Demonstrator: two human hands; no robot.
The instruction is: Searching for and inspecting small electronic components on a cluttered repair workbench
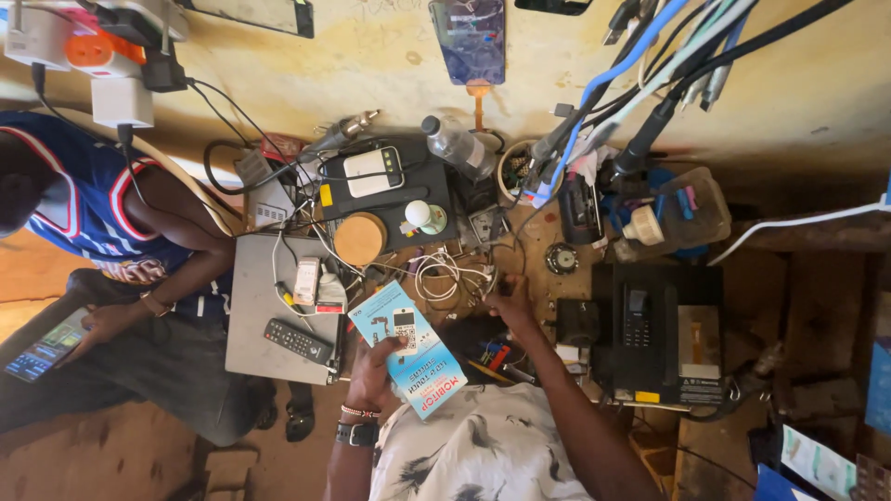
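Hands of the person at work are both in view over a crowded repair surface. We note that the left hand has its grip clamped on a light blue packet, a flat card pack with a small phone pictured on it; the thumb lies across its near left edge and the packet tilts up toward the far left. The right hand reaches farther in, its fingers down among a tangle of white cable; we cannot tell whether that grip is closed on anything. The left wrist carries a dark watch and a bead bracelet.

To the left of the packet lies a grey laptop, lid shut, with a black remote control resting on its near right corner. Beyond it stands a round cork disc on a dark tray, and a white device lies farther back. A clear plastic bottle lies on its side near the tray. To the right sits a black box unit with a dark keypad phone on top. A second person sits at far left, holding a lit smartphone in one hand.
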